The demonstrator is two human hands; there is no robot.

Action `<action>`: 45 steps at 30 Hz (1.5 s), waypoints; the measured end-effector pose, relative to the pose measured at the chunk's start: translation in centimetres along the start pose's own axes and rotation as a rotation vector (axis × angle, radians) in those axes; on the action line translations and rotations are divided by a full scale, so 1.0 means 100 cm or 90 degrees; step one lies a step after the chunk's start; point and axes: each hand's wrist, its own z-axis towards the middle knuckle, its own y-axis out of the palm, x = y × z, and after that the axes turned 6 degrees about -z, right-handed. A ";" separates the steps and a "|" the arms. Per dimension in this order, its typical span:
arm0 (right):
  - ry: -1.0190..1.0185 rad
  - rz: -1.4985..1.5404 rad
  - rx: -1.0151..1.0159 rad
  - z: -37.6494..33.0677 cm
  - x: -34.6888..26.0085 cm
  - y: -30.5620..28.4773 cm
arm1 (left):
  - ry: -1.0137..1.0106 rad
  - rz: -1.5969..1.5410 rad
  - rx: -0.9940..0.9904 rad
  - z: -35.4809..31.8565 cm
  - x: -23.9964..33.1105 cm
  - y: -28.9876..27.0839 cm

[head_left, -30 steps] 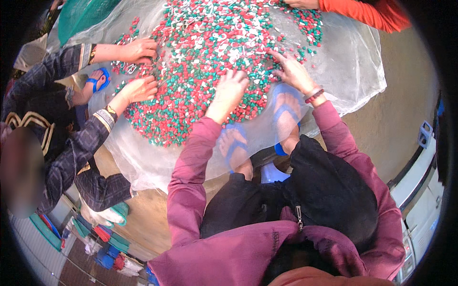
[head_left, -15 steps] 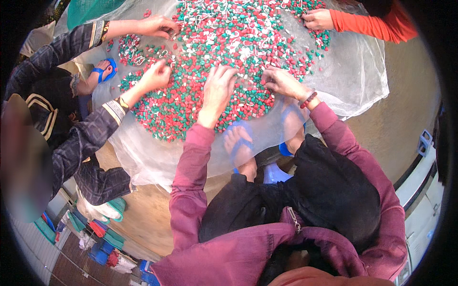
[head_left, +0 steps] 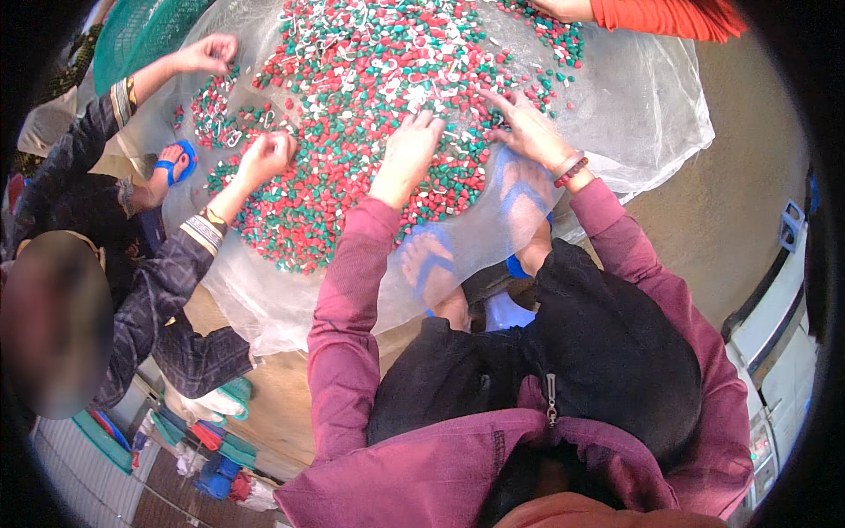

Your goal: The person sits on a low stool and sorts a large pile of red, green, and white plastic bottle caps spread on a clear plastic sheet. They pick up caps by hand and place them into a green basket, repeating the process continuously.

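Green net bunched upper left of frame. Blue sandals lower centre, seen thru the mesh. White vehicle at right edge. Coloured crates lower left, on brown ground.

Heaped across the middle of a mesh sheet spread on the floor: a pile of small caps. At the sheet's near edge, left hand and right hand side by side on the pile, feet in sandals beneath the sheet. At the left edge, a co-worker's two hands on the pile, sandalled foot just outside. At the far right corner, another person's hand. Well right, off the sheet, a vehicle.
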 end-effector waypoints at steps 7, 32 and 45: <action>-0.108 -0.110 0.085 0.011 -0.032 0.024 | -0.206 -0.313 0.187 -0.051 0.002 -0.059; -0.288 -0.152 -0.001 0.010 -0.054 0.074 | -0.138 -0.487 0.144 0.041 -0.017 -0.068; 0.060 0.496 0.082 0.001 -0.005 0.012 | -0.106 -0.129 0.162 0.005 -0.033 -0.066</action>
